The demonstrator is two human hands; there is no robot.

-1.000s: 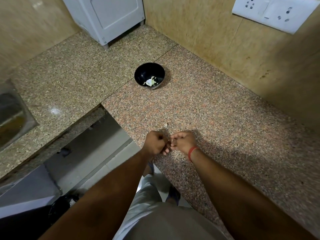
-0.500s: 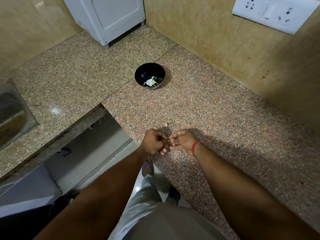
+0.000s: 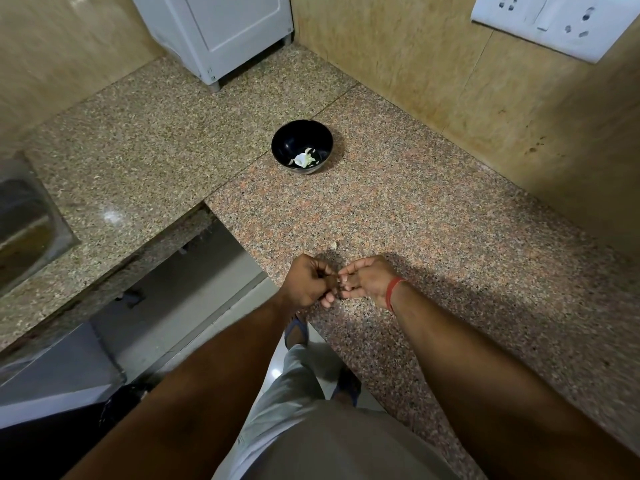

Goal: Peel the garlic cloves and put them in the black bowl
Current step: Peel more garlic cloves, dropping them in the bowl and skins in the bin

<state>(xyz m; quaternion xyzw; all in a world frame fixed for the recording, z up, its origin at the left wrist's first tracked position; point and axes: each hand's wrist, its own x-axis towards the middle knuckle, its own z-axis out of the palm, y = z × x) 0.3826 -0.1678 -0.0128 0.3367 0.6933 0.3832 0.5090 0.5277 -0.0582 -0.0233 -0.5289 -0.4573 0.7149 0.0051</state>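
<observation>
A black bowl (image 3: 302,134) stands on the granite counter (image 3: 415,216) well beyond my hands, with a few pale peeled garlic pieces (image 3: 304,159) lying in its bottom. Near the counter's front corner my left hand (image 3: 308,280) and my right hand (image 3: 367,280) meet fingertip to fingertip, fingers curled inward. They pinch something very small between them, presumably a garlic clove, which the fingers hide. A red thread band circles my right wrist. A tiny pale scrap (image 3: 333,244) lies on the counter just beyond my hands.
A white appliance (image 3: 221,29) stands in the back corner. A steel sink (image 3: 24,223) is set into the counter at far left. A white socket plate (image 3: 550,22) is on the right wall. The counter edge drops to the floor below my left arm.
Both hands have shifted slightly away from me along the counter edge and the fingers have worked at the hidden piece; the bowl and its contents have not moved.
</observation>
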